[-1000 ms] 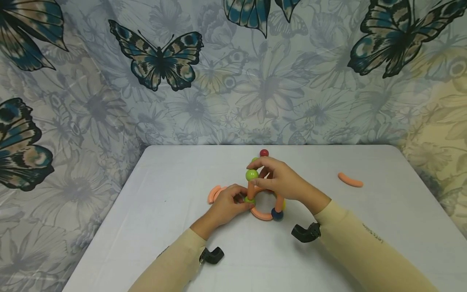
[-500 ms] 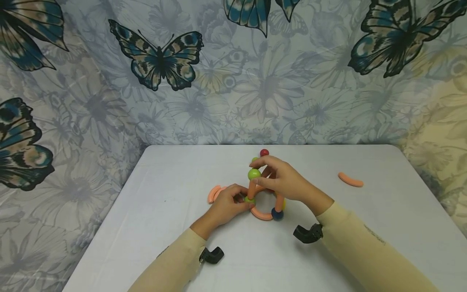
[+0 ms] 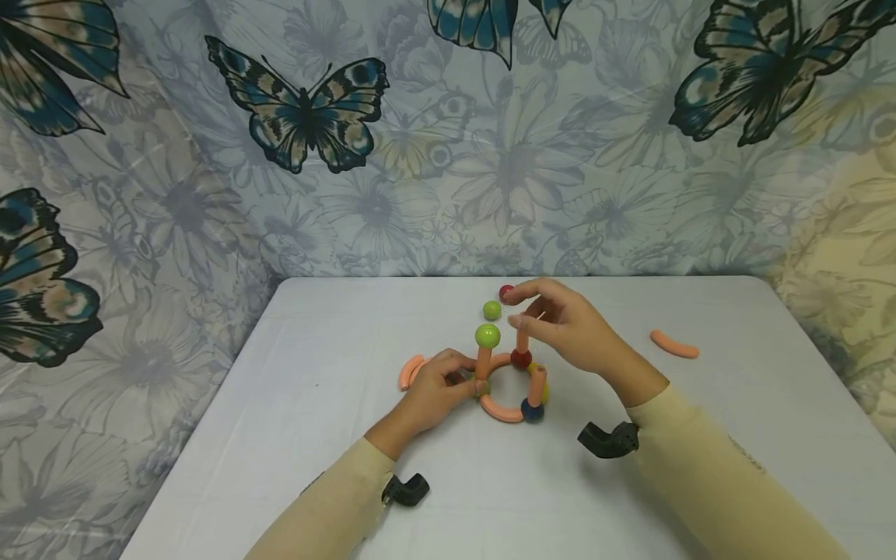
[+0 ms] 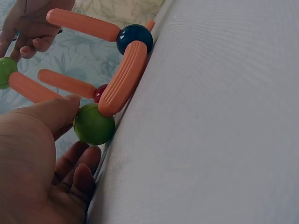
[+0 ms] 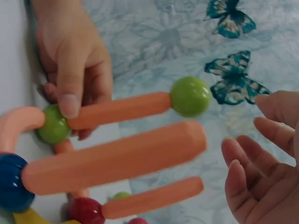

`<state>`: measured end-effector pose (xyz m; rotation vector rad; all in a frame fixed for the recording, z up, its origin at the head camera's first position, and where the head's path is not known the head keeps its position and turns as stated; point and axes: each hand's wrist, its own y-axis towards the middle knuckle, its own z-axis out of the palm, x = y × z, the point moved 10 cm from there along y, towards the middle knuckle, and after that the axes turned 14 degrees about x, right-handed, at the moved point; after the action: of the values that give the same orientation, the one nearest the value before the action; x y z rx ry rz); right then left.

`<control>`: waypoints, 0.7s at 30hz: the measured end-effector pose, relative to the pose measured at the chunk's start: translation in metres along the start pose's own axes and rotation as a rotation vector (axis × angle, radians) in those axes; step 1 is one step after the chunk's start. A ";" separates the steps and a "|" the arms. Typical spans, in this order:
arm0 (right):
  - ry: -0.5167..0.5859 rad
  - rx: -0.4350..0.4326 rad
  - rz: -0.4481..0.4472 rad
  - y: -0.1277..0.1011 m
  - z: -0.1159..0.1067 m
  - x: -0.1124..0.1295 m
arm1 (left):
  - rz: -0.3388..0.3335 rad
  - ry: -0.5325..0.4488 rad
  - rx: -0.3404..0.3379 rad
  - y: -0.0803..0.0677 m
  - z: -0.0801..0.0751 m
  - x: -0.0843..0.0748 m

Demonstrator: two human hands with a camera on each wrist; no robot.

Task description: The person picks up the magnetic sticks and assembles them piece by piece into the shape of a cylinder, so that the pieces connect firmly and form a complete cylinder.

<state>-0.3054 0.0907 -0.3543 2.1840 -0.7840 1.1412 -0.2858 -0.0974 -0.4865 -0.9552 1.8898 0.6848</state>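
Note:
A ring of curved orange sticks [image 3: 502,414] and coloured balls stands mid-table. My left hand [image 3: 437,389] pinches the lower green ball [image 4: 93,125] between thumb and fingers. From that ball an orange stick [image 5: 120,110] rises, with another green ball [image 3: 488,336] on its top end. Further straight sticks stand up from the navy ball [image 3: 532,411] and the red ball [image 3: 521,358], their tops bare. My right hand [image 3: 567,327] holds nothing; its fingers are parted beside the structure, and in the head view they overlap the top of the red ball's stick.
Behind the structure lie a loose green ball [image 3: 492,310] and a loose red ball [image 3: 505,292], the latter partly covered by my right fingertip. Curved orange sticks [image 3: 409,372] rest left of my left hand. One more curved stick [image 3: 674,344] lies at the right.
My right hand has let go of the upper green ball and moved right and back. The ball stays on its stick. My left hand keeps its place at the lower green ball.

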 end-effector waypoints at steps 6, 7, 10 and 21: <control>0.029 -0.124 0.051 -0.002 -0.031 -0.013 | -0.010 -0.008 -0.007 0.000 -0.001 0.001; 0.037 -0.140 0.063 -0.002 -0.034 -0.017 | -0.010 -0.008 -0.006 0.000 -0.001 0.001; 0.052 -0.169 0.098 0.001 -0.043 -0.033 | -0.013 -0.006 -0.002 0.000 -0.001 0.002; 0.101 -0.184 0.247 0.019 -0.048 -0.110 | -0.002 0.007 0.007 0.000 -0.001 0.002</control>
<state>-0.3959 0.1373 -0.4201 1.9020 -1.0912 1.2347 -0.2872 -0.0989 -0.4874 -0.9555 1.8959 0.6740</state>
